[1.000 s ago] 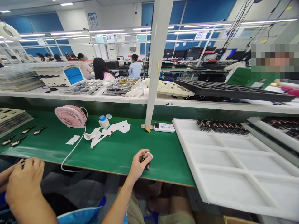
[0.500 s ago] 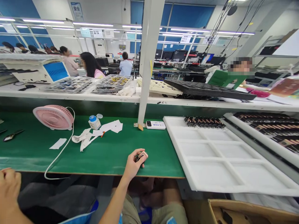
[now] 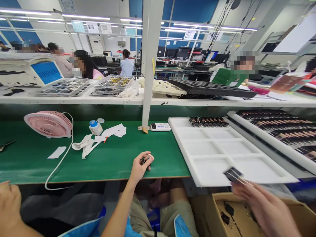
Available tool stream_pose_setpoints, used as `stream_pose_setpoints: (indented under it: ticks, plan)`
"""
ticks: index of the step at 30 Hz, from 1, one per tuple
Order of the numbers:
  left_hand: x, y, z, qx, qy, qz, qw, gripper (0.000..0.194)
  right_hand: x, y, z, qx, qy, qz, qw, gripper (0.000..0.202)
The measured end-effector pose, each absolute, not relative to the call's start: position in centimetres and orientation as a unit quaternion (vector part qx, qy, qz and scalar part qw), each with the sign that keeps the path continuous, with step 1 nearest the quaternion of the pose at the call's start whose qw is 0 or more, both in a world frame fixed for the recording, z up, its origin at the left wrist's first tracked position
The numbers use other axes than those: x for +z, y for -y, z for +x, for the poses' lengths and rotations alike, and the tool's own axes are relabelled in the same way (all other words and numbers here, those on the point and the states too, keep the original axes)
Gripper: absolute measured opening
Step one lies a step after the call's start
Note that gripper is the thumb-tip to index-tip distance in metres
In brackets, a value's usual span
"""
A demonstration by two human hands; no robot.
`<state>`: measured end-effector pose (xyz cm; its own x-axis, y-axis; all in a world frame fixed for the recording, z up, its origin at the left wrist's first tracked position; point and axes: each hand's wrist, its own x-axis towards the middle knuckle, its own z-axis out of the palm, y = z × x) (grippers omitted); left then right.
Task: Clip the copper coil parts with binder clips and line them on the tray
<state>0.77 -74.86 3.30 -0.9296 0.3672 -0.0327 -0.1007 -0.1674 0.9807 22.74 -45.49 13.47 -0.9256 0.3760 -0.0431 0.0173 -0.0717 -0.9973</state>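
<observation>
My left hand point(image 3: 140, 168) is closed around a small black and rose-gold part point(image 3: 149, 158) over the front of the green table point(image 3: 163, 154). On the right, my right hand point(image 3: 265, 200), blurred by motion, grips a dark flat piece point(image 3: 233, 174) with thin pale strips. That piece hangs above the front edge of the white foam tray point(image 3: 180, 148), beside the open cardboard box point(image 3: 216, 205). A row of black parts point(image 3: 208, 121) fills the tray's rear compartments.
A second tray of dark parts point(image 3: 276, 131) lies at the right. Behind my left hand are a phone point(image 3: 160, 127), papers point(image 3: 115, 131), a blue-capped bottle point(image 3: 95, 127) and a pink fan point(image 3: 49, 123). Another person's hand point(image 3: 10, 200) is at the far left. A white post point(image 3: 148, 65) rises behind.
My right hand has come into view at the right with the dark piece. The view has shifted slightly; my left hand keeps its hold on the small part.
</observation>
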Motion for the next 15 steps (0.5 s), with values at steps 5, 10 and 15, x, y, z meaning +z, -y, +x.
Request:
stream_pose_setpoints:
  ticks: [5,10,15]
  plan:
    - [4.8,75.0,0.4,0.759,-0.625,0.079,0.165,0.058,10.0,50.2,13.5,0.833,0.521,-0.167,0.08,0.05]
    - [6.0,75.8,-0.3,0.746,-0.637,0.098,0.166,0.057,6.7,54.1,5.3,0.888,0.444,-0.114,-0.018,0.045]
    - [4.2,76.2,-0.9,0.738,-0.65,0.102,0.152,0.055,3.2,55.1,3.3,0.842,0.534,-0.072,0.01,0.049]
